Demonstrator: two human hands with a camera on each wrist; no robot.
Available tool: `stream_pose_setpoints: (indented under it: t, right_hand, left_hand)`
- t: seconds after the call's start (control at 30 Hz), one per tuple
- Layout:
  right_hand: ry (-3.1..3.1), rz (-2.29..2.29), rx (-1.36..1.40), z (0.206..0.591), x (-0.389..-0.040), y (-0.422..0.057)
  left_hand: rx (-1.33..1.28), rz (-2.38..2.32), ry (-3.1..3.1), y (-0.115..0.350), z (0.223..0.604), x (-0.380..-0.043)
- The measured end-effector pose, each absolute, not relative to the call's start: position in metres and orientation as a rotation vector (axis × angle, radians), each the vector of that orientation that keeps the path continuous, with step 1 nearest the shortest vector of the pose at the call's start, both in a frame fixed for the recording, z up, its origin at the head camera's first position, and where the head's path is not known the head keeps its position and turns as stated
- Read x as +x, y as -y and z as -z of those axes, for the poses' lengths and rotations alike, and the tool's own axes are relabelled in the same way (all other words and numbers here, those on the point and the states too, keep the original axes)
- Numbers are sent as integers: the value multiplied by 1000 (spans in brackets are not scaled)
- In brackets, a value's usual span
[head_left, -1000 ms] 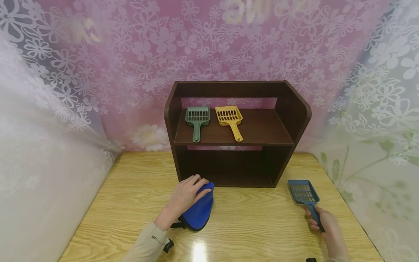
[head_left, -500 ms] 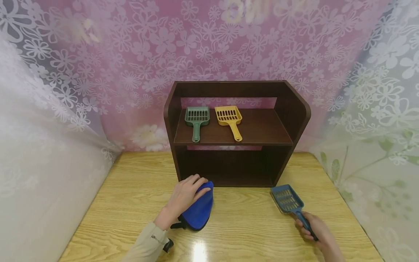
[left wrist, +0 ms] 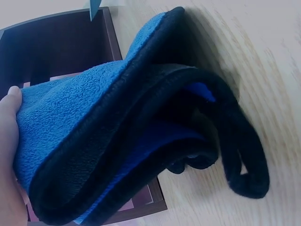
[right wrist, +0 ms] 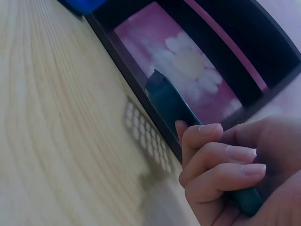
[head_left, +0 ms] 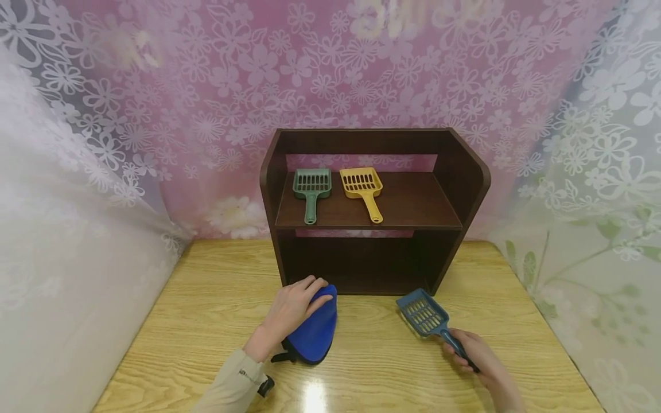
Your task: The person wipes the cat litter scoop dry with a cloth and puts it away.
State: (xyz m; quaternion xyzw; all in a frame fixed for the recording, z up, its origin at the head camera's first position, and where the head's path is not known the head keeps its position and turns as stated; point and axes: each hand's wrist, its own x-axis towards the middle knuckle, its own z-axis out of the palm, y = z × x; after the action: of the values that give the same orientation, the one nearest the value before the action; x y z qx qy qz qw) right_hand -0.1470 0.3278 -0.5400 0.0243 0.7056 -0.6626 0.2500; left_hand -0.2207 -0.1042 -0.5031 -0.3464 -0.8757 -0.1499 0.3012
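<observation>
1. No whole word can be read for certain in any view.
2. Pink flowered backdrop (head_left: 227, 115), rising behind the back edge of the surface (head_left: 372, 367): pale, blurred letters (head_left: 389, 17) high above the middle of that edge, cut by the top of the head view. One shape resembles a capital N; the others are unclear.
3. Same backdrop, high above the surface's back left corner: a pale yellowish mark (head_left: 144, 49), perhaps lettering, too blurred to read.
4. Left sleeve (head_left: 232, 384), nearer the surface's left edge than its right: small dark marks (head_left: 250, 376) close to the cuff, too small to read.
</observation>
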Motion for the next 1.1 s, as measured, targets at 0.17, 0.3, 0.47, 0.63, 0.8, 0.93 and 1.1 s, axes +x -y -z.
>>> stream_pose_setpoints:
  t: [0.17,0.3,0.47,0.63,0.8,0.93,1.1]
  right_hand:
    - [-1952,1758,-24,535,-157,-310]
    - [-2001,1723,-51,529,-164,-295]
    - [-2044,1684,-110,521,-171,-274]
    - [-2059,1652,-177,511,-177,-256]
    - [-2084,1596,-195,500,-180,-241]
    - [-2119,1561,-213,495,-181,-231]
    - [-2134,1542,-224,491,-183,-219]
  left_hand:
    - [-889,405,2370,104,502,-220]
    - [-890,367,2389,104,501,-220]
    - [-914,307,2345,103,496,-222]
    - [-929,229,2277,101,482,-228]
    - [-949,126,2194,97,460,-235]
    - [-987,54,2118,90,442,-238]
    - [-1030,-12,2038,76,429,-238]
